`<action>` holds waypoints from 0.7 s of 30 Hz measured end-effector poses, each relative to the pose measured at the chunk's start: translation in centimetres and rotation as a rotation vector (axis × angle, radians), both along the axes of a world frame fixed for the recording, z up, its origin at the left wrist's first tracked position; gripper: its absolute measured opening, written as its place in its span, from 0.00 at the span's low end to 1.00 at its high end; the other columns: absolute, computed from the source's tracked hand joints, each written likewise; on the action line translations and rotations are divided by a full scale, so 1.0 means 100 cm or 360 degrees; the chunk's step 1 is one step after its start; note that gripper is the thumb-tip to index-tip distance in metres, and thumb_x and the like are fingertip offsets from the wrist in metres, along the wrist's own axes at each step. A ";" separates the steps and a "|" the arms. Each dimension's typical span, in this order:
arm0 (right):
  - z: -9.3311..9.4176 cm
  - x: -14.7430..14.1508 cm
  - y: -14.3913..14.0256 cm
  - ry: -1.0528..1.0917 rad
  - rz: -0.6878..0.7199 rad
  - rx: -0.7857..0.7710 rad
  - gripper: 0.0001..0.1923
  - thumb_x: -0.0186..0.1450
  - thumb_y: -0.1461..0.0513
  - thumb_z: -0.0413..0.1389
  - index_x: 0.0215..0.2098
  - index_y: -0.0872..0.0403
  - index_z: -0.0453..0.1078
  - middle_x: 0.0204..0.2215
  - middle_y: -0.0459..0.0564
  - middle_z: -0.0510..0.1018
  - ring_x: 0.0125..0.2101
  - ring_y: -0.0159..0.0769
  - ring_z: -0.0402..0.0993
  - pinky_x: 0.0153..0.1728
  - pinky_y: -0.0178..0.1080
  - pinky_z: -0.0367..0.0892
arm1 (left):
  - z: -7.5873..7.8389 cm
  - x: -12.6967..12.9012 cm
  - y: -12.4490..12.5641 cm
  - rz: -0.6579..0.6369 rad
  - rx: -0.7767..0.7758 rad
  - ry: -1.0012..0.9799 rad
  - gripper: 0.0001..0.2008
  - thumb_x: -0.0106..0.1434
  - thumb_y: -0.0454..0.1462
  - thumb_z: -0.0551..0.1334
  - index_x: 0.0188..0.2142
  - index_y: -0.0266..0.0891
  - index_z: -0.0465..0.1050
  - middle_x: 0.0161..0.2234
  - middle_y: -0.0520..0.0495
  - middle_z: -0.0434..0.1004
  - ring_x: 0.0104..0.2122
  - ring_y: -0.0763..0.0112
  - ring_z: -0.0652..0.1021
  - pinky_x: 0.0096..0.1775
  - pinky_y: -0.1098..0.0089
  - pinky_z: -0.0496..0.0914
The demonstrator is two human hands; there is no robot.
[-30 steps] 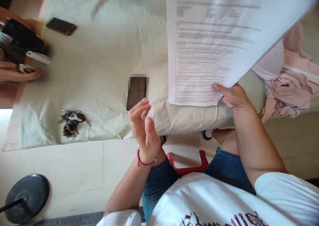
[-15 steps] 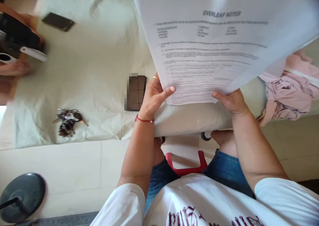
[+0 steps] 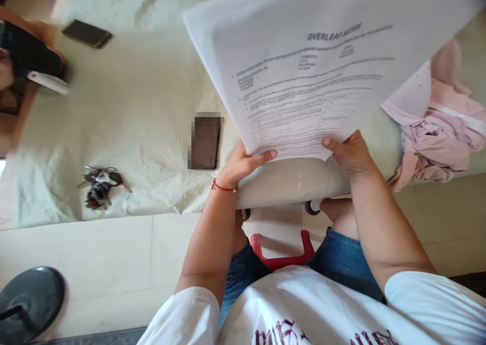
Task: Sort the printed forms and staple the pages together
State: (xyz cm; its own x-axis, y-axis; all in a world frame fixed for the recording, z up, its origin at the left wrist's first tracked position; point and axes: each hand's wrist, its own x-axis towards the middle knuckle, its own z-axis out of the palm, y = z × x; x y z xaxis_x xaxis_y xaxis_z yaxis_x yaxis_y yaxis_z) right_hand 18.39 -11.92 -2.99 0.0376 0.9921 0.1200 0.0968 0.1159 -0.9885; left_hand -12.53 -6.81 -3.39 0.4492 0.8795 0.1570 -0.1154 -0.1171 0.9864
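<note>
Between my two hands is a stack of printed paper sheets (image 3: 292,97), its top page headed "OVERLEAF NOTES". My left hand (image 3: 245,163) grips the lower left corner, thumb lying over the page and fingers behind it. A red string bracelet circles that wrist. At the lower right edge, my right hand (image 3: 351,152) pinches the sheets with its thumb in front; the other fingers are partly hidden behind. The paper is tilted up above the covered table. Left of my left hand lies a dark phone (image 3: 205,142), partly blurred out.
A bunch of keys (image 3: 102,185) and another phone (image 3: 87,33) lie on the pale table cover (image 3: 144,107). Pink cloth (image 3: 444,132) is heaped at the right. Another person's arm (image 3: 17,18) and a black item (image 3: 32,51) are at the far left. A round black base (image 3: 34,299) stands on the floor.
The paper stack has tilted and its upper left corner has come down into view. My left hand has shifted slightly down and right, still gripping. The other person's hand at the left has moved.
</note>
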 end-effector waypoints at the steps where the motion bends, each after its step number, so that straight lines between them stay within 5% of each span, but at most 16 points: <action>1: 0.002 -0.003 0.000 0.0004 -0.0001 0.0005 0.35 0.60 0.38 0.77 0.61 0.37 0.84 0.64 0.45 0.86 0.71 0.55 0.79 0.76 0.61 0.73 | 0.000 -0.001 0.000 0.0028 -0.0009 -0.0055 0.26 0.62 0.53 0.82 0.55 0.45 0.88 0.59 0.40 0.90 0.62 0.42 0.86 0.70 0.43 0.77; 6: 0.006 -0.011 0.001 -0.0010 -0.0022 -0.0046 0.46 0.53 0.36 0.80 0.65 0.41 0.81 0.68 0.48 0.84 0.76 0.59 0.72 0.79 0.62 0.68 | 0.008 -0.003 -0.003 0.0140 -0.0101 -0.0169 0.22 0.60 0.58 0.81 0.44 0.47 0.91 0.48 0.42 0.93 0.61 0.40 0.87 0.66 0.43 0.80; 11: 0.008 -0.008 -0.001 -0.0108 -0.0002 -0.0053 0.43 0.58 0.37 0.78 0.67 0.38 0.80 0.71 0.46 0.81 0.78 0.58 0.68 0.81 0.63 0.66 | 0.010 0.000 -0.007 0.0116 -0.0233 -0.0145 0.30 0.51 0.50 0.88 0.51 0.45 0.90 0.57 0.39 0.90 0.68 0.36 0.82 0.73 0.41 0.74; 21: 0.008 -0.012 0.002 -0.0049 -0.0015 0.0022 0.41 0.62 0.38 0.76 0.69 0.39 0.79 0.72 0.45 0.79 0.79 0.54 0.67 0.84 0.60 0.60 | 0.010 0.006 -0.007 0.0203 -0.0188 -0.0117 0.26 0.63 0.58 0.80 0.52 0.46 0.89 0.55 0.42 0.91 0.67 0.41 0.83 0.71 0.44 0.77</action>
